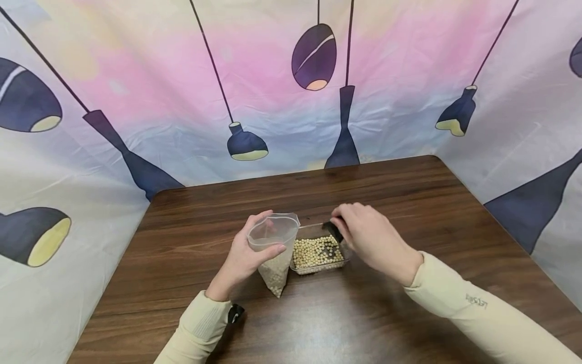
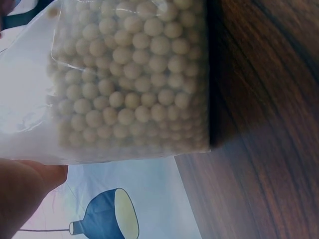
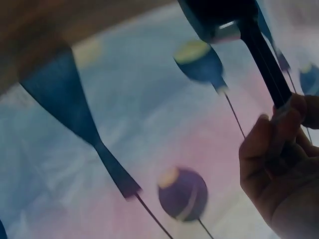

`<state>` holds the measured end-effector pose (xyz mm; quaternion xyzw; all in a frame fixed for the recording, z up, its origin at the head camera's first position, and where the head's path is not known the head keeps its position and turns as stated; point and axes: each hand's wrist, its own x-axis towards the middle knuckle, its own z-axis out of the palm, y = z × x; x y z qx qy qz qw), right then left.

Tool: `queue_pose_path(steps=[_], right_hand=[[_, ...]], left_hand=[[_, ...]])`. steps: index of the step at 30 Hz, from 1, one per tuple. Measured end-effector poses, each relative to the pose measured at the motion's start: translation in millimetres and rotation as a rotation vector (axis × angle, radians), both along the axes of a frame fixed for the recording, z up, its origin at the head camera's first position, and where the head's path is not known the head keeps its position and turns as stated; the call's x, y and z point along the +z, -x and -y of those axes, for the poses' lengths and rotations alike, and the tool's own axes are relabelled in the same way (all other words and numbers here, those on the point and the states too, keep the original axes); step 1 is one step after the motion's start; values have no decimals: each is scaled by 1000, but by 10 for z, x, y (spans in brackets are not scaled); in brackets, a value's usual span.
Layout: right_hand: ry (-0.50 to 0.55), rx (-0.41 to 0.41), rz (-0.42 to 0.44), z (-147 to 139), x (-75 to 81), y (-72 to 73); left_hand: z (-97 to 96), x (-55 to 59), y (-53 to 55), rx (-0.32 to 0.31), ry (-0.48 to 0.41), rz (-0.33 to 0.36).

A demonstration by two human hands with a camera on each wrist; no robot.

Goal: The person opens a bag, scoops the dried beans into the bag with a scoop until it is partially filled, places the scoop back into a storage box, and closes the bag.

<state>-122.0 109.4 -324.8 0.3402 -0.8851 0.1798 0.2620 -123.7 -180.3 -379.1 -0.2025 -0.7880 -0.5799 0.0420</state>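
Note:
In the head view, my left hand point(image 1: 243, 255) grips a clear plastic bag point(image 1: 287, 227) near its wide mouth, thumb in front and fingers behind. Small round beige beans point(image 2: 132, 74) fill the bag's lower part in the left wrist view. My right hand point(image 1: 370, 237) pinches the handle of a black scoop point(image 3: 269, 64), whose bowl is partly cut off in the right wrist view. From the head, the scoop is mostly hidden by the hand and sits over the right side of a clear plastic container point(image 1: 318, 270). Similar beans point(image 1: 313, 252) lie in that container, right beside the bag.
The dark wooden table point(image 1: 204, 217) carries the container. Behind it and at both sides hangs a printed cloth point(image 1: 282, 136) with lamp patterns. A small black object point(image 1: 235, 313) sits at the left sleeve cuff.

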Motion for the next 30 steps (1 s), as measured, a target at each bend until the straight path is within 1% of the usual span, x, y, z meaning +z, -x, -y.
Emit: queue_pose_path(steps=[1,3,5,7,10,12,14,16,20,22,27,30], right_hand=[[-12,2,-5,-3,-76,8],[-14,0,-2,-15,-182,27],[11,-23,48,-32,-233,62],[65,-56,163,-60,-243,107],[168,-117,373,-115,-252,181],[231,-146,492,-147,-276,215],[277,-164,568,-164,-324,240],[308,-168,608,-161,-385,255],[341,-152,635,-127,-500,259],[357,-140,662,-116,-556,258],[411,-123,811,-120,-712,270],[456,-109,888,-134,-780,276]], left_hand=[[-4,-4,3,-6,-6,5],[-12,-6,7,-13,-20,12],[-17,-3,5,-14,-39,22],[-21,0,0,-11,-50,30],[-26,13,-11,-9,-57,41],[-28,20,-18,-5,-53,46],[-27,24,-23,0,-45,45],[-24,22,-23,5,-40,43],[-21,14,-19,6,-52,44],[-26,14,-20,7,-58,50],[-35,13,-20,11,-58,60],[-36,14,-19,13,-56,55]])
